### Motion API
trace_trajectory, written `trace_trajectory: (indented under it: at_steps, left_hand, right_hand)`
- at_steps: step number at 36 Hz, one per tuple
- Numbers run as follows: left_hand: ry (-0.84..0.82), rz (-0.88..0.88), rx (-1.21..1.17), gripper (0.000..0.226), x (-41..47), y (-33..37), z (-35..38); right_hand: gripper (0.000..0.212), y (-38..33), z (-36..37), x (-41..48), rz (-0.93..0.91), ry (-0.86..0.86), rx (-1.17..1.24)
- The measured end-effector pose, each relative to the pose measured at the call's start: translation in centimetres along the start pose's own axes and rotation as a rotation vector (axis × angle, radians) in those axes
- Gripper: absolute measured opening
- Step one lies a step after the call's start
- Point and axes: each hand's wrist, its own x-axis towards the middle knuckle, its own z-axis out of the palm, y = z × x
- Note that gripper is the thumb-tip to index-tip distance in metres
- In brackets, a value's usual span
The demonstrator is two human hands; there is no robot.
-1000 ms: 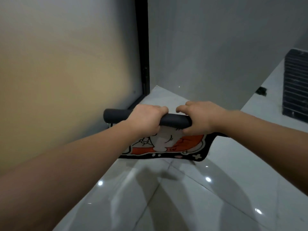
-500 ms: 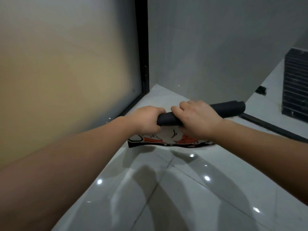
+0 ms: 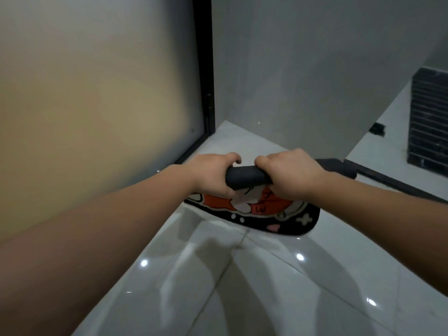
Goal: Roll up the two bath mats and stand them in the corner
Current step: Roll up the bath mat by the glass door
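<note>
- Head view, room: glossy pale tiled floor (image 3: 278, 287) fills the lower half of the frame; a frosted glass panel (image 3: 97, 93) in a black frame takes the upper left, a grey wall (image 3: 303, 69) the upper centre. The two meet in a corner (image 3: 219, 124) just above centre.
- Head view, task's thing: bath mat (image 3: 261, 207) sits at mid-frame, just below that corner. Its far part is wound into a dark roll (image 3: 244, 177) with the dark backing outward; the unrolled remainder, printed in orange and white on black, hangs or trails below the roll toward the floor. Cannot tell whether its edge touches the tiles.
- Second mat: not identifiable. A ribbed dark object (image 3: 429, 122) stands at the right edge; what it is cannot be told.
- Left hand (image 3: 213, 175): fingers curled over the roll's left part, clamped on it.
- Right hand (image 3: 291, 175): wrapped over the roll just beside the left, also clamped; the roll's right end sticks out beyond the wrist.
- Handling, judged: light and soft; the loose flap sags, so no stiffness across the width. The backing looks rubbery, so grip should hold, but the coil will likely loosen if released.
- Hold points, judged: hands sit close together near the middle, leaving the ends free to telescope; spreading them toward both ends should keep the winding even.
- Progress, judged: first mat partly rolled, none yet stood in the corner.
</note>
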Motion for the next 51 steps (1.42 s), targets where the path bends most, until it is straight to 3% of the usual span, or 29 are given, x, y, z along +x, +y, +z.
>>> trace_trajectory:
  at_steps: [3,5,12,16,19,22,27,30,32,34,37,40,42,44,48,51]
  left_hand:
    - [-0.052,-0.004,-0.158,0.051,0.0,-0.3,0.2]
    - [-0.045,0.001,-0.170,0.035,0.0,-0.2,0.3]
    - [0.182,0.101,0.176,0.037,-0.5,0.0,0.6]
    - [0.350,0.180,0.240,0.034,-0.4,0.5,0.7]
    - [0.357,0.180,0.229,0.034,-0.1,0.2,0.6]
    - [0.209,0.070,0.165,0.058,0.1,0.0,0.6]
    - [0.114,-0.055,-0.021,0.083,0.1,0.1,0.2]
    - [0.110,-0.045,0.017,0.062,0.1,0.2,0.2]
    - [0.123,-0.009,0.079,0.040,-0.1,0.5,0.4]
    - [0.171,0.030,0.170,0.030,-0.3,0.7,0.7]
    - [0.283,0.110,0.267,0.029,-0.5,0.8,1.1]
    - [0.422,0.170,0.307,0.030,-0.5,1.0,1.3]
    - [0.451,0.173,0.298,0.031,-0.3,0.9,1.4]
    - [0.394,0.156,0.267,0.035,0.1,0.6,1.4]
    - [0.098,0.035,0.074,0.049,0.3,0.3,0.9]
    - [-0.039,-0.020,-0.078,0.055,0.2,0.4,0.8]
  right_hand:
    - [0.019,0.0,0.5,-0.5,-0.099,0.158,-0.108]
    - [0.021,0.0,0.7,-0.6,-0.114,0.174,-0.126]
    - [0.070,1.2,-0.6,0.1,0.107,-0.371,0.305]
    - [0.052,1.6,-0.2,0.1,0.179,-0.449,0.564]
    - [0.034,1.1,-0.2,0.0,0.191,-0.342,0.479]
    - [0.029,0.7,0.2,-0.3,0.106,-0.132,0.154]
    - [0.025,0.4,1.6,-0.8,0.006,0.184,-0.097]
    - [0.029,0.3,2.4,-1.0,0.003,0.227,-0.128]
    - [0.034,0.3,2.2,-1.0,-0.006,0.178,-0.087]
    - [0.043,0.5,1.5,-0.6,0.029,0.018,0.034]
    - [0.057,1.1,0.5,0.0,0.133,-0.299,0.297]
    - [0.053,1.5,0.6,0.1,0.183,-0.411,0.524]
    - [0.042,1.3,0.5,0.1,0.198,-0.372,0.573]
    - [0.032,1.0,0.5,0.1,0.173,-0.292,0.467]
    - [0.039,1.1,1.4,-0.4,0.011,-0.004,-0.003]
    - [0.040,1.8,2.6,-0.6,-0.143,0.200,-0.147]
